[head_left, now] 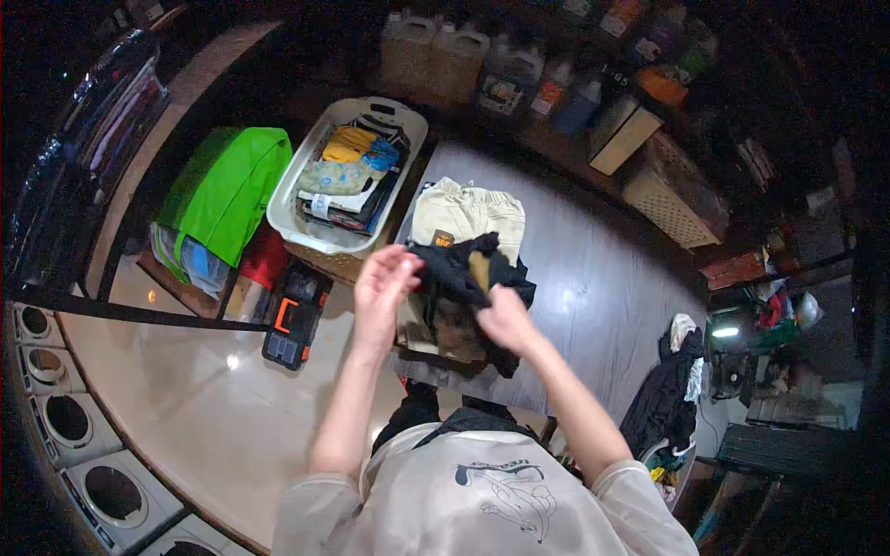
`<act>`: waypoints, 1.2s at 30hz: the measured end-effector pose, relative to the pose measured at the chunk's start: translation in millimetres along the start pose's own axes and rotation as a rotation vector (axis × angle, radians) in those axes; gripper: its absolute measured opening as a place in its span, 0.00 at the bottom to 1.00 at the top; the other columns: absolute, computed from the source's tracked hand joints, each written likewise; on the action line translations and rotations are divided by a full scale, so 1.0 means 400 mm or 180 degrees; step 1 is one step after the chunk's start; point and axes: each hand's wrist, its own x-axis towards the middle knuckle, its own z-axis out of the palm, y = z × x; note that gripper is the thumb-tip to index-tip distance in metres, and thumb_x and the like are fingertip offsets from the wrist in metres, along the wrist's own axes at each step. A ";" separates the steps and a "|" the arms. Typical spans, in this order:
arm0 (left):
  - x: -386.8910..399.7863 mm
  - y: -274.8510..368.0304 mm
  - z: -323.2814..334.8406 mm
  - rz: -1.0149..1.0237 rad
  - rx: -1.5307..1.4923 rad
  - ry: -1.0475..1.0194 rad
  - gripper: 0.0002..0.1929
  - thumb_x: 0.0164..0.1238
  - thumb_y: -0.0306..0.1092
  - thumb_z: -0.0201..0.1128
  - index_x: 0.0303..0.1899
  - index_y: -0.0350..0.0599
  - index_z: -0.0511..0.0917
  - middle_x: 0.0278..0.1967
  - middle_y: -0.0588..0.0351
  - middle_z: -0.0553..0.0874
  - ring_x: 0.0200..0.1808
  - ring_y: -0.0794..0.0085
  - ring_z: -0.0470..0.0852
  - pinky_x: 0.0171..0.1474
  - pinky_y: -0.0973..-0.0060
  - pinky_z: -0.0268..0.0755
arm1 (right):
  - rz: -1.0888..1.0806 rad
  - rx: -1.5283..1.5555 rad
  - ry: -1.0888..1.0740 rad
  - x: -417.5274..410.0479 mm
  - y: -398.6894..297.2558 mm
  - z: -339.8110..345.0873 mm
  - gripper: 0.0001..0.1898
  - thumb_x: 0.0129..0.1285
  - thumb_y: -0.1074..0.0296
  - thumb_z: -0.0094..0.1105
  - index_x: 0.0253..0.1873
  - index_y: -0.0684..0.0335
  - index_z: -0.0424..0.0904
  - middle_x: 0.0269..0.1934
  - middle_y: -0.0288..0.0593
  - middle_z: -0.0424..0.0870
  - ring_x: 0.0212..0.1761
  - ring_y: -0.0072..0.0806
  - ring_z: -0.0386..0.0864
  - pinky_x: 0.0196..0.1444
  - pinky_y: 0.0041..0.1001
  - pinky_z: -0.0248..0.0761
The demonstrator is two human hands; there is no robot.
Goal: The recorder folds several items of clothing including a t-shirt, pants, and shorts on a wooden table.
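Note:
A black garment (448,271) is bunched up between my two hands above a wooden table. My left hand (382,288) pinches its left edge. My right hand (507,321), blurred by motion, grips the cloth at the right, beside a tan patch. Beneath it lie cream-coloured pants (469,208) with an elastic drawstring waist and a dark patch bearing writing. Darker folded cloth (452,340) shows below the hands at the table's near edge; how many pieces there are cannot be told.
Left of the grey table (591,278) stands a white laundry basket (278,208) of folded clothes. A green bag (229,187) and a black-and-orange toolbox (295,320) are farther left. Jugs (459,55) line the back. Dark clothes (664,382) hang at right; front-loading machines (115,493) stand lower left.

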 end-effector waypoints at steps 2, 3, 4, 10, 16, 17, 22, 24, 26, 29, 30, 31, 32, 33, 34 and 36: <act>0.016 -0.046 -0.064 0.0317 0.0298 0.0063 0.31 0.72 0.31 0.66 0.71 0.41 0.61 0.68 0.48 0.70 0.69 0.67 0.70 0.68 0.69 0.69 | 0.0166 0.0461 -0.0089 0.012 -0.042 -0.115 0.16 0.57 0.73 0.54 0.48 0.76 0.77 0.45 0.67 0.85 0.51 0.51 0.84 0.54 0.39 0.75; 0.011 -0.058 -0.087 0.0131 0.0308 -0.0004 0.40 0.68 0.32 0.70 0.75 0.42 0.55 0.70 0.46 0.66 0.73 0.62 0.65 0.71 0.64 0.65 | 0.0057 0.0946 -0.0014 -0.012 -0.123 -0.189 0.16 0.65 0.71 0.56 0.54 0.74 0.78 0.49 0.53 0.86 0.53 0.36 0.82 0.58 0.32 0.73; 0.003 -0.071 -0.093 0.0134 0.0319 -0.0227 0.42 0.67 0.31 0.70 0.76 0.42 0.52 0.71 0.46 0.66 0.74 0.61 0.64 0.72 0.63 0.63 | 0.0432 0.1354 -0.0286 -0.021 -0.189 -0.258 0.18 0.71 0.66 0.57 0.59 0.71 0.76 0.52 0.43 0.85 0.54 0.28 0.77 0.61 0.27 0.70; 0.044 0.012 0.013 0.0070 0.0884 -0.1050 0.39 0.59 0.28 0.73 0.72 0.38 0.64 0.66 0.47 0.76 0.68 0.67 0.73 0.71 0.71 0.62 | -0.0020 0.5157 0.0135 0.052 -0.079 -0.327 0.27 0.75 0.49 0.47 0.67 0.65 0.73 0.64 0.48 0.79 0.63 0.40 0.79 0.67 0.42 0.72; 0.093 -0.065 -0.045 -0.1216 0.1565 -0.0163 0.26 0.68 0.52 0.70 0.50 0.33 0.83 0.40 0.57 0.88 0.40 0.78 0.83 0.45 0.75 0.75 | 0.2087 0.5347 -0.0596 0.163 0.124 -0.108 0.32 0.74 0.42 0.50 0.73 0.60 0.67 0.68 0.47 0.76 0.68 0.43 0.75 0.71 0.48 0.67; 0.078 -0.099 -0.076 -0.1535 0.1660 -0.0066 0.24 0.69 0.53 0.69 0.46 0.36 0.84 0.35 0.61 0.86 0.34 0.82 0.80 0.37 0.79 0.73 | 0.2054 0.5402 -0.0938 0.137 0.145 -0.064 0.32 0.74 0.44 0.51 0.73 0.60 0.68 0.68 0.48 0.76 0.68 0.44 0.75 0.71 0.48 0.67; 0.120 -0.093 -0.049 -0.1486 0.1061 -0.0244 0.25 0.70 0.52 0.68 0.50 0.35 0.82 0.42 0.58 0.87 0.38 0.79 0.82 0.41 0.79 0.75 | 0.1523 0.4272 0.0048 0.148 0.107 -0.063 0.23 0.70 0.58 0.62 0.62 0.69 0.76 0.56 0.50 0.85 0.53 0.37 0.85 0.57 0.37 0.80; 0.178 -0.042 0.004 -0.1294 0.0407 -0.0053 0.25 0.70 0.51 0.69 0.53 0.35 0.80 0.47 0.56 0.87 0.44 0.75 0.85 0.47 0.78 0.77 | 0.1340 0.3914 0.0109 0.201 0.073 -0.142 0.20 0.69 0.64 0.62 0.58 0.74 0.77 0.49 0.52 0.86 0.43 0.35 0.87 0.49 0.33 0.83; 0.241 0.060 0.073 -0.1036 0.0283 0.0034 0.24 0.71 0.48 0.69 0.54 0.35 0.79 0.50 0.53 0.87 0.47 0.74 0.86 0.51 0.77 0.78 | 0.1417 0.4819 0.0039 0.248 0.023 -0.268 0.14 0.66 0.71 0.58 0.51 0.75 0.78 0.48 0.56 0.86 0.43 0.40 0.88 0.51 0.36 0.84; 0.289 0.198 0.131 -0.0450 0.0395 -0.0263 0.20 0.73 0.42 0.68 0.54 0.35 0.78 0.50 0.52 0.88 0.47 0.74 0.87 0.53 0.76 0.78 | 0.1083 0.5445 -0.0550 0.268 -0.061 -0.415 0.12 0.62 0.74 0.55 0.46 0.78 0.78 0.46 0.59 0.86 0.43 0.43 0.88 0.53 0.37 0.84; 0.268 0.233 0.182 -0.0252 0.0264 -0.0266 0.17 0.73 0.38 0.67 0.53 0.35 0.78 0.48 0.53 0.88 0.47 0.74 0.86 0.54 0.76 0.78 | 0.1067 0.5467 -0.0576 0.265 -0.057 -0.431 0.11 0.61 0.74 0.56 0.44 0.77 0.78 0.45 0.58 0.87 0.41 0.43 0.88 0.52 0.37 0.85; 0.259 0.225 0.182 -0.0265 0.0261 -0.0278 0.17 0.73 0.38 0.67 0.53 0.35 0.78 0.48 0.53 0.88 0.47 0.74 0.86 0.54 0.76 0.78 | 0.1059 0.5489 -0.0608 0.267 -0.050 -0.437 0.10 0.60 0.74 0.56 0.41 0.76 0.79 0.44 0.58 0.87 0.40 0.42 0.88 0.50 0.36 0.85; 0.242 0.214 0.178 -0.0021 0.0525 -0.0274 0.16 0.73 0.36 0.67 0.53 0.34 0.78 0.49 0.53 0.88 0.47 0.74 0.86 0.55 0.76 0.77 | 0.1199 0.5311 -0.0417 0.259 -0.043 -0.427 0.08 0.58 0.73 0.57 0.39 0.73 0.79 0.42 0.55 0.87 0.38 0.40 0.87 0.48 0.35 0.85; 0.220 0.200 0.172 0.0220 0.0791 -0.0273 0.16 0.73 0.35 0.67 0.54 0.34 0.78 0.50 0.53 0.87 0.48 0.75 0.85 0.57 0.76 0.77 | 0.1338 0.5132 -0.0226 0.239 -0.030 -0.404 0.07 0.57 0.73 0.58 0.37 0.70 0.80 0.39 0.51 0.86 0.36 0.39 0.87 0.46 0.34 0.84; 0.184 0.169 0.166 0.0151 0.1050 -0.0276 0.15 0.73 0.33 0.67 0.54 0.32 0.78 0.52 0.52 0.87 0.51 0.75 0.84 0.59 0.75 0.75 | 0.1374 0.4919 0.0342 0.215 0.024 -0.353 0.05 0.54 0.71 0.59 0.36 0.64 0.79 0.34 0.45 0.84 0.34 0.36 0.85 0.44 0.32 0.83; 0.105 0.089 0.087 -0.0265 0.1510 -0.0292 0.17 0.72 0.31 0.68 0.55 0.32 0.76 0.51 0.52 0.86 0.51 0.75 0.83 0.60 0.75 0.75 | 0.1776 0.4203 0.0398 0.135 0.062 -0.230 0.05 0.54 0.68 0.59 0.34 0.60 0.78 0.36 0.41 0.81 0.40 0.33 0.80 0.48 0.35 0.77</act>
